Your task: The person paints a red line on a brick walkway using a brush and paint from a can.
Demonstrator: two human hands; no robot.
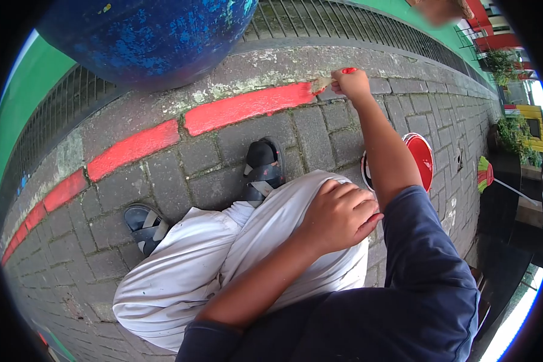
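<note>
My right hand [352,85] is closed around a paintbrush [323,84], and something red shows at the top of its grip. The brush's bristles touch the right end of a wet-looking red painted strip [250,107] along the curb's edge. My left hand [342,212] lies on my knee over white trousers [247,232], fingers stretched out and holding nothing. Beneath my right forearm stands a paint bucket [428,158] with red paint inside, partly hidden by the arm.
A big blue rounded pot [148,42] stands on the curb beside a metal drain grate [301,18]. Grey paving bricks [314,136] surround my sandals [264,161]. More red strips [133,148] run leftward. A red-green broom head [484,175] lies at the right. Part of another person [443,9] shows at the top.
</note>
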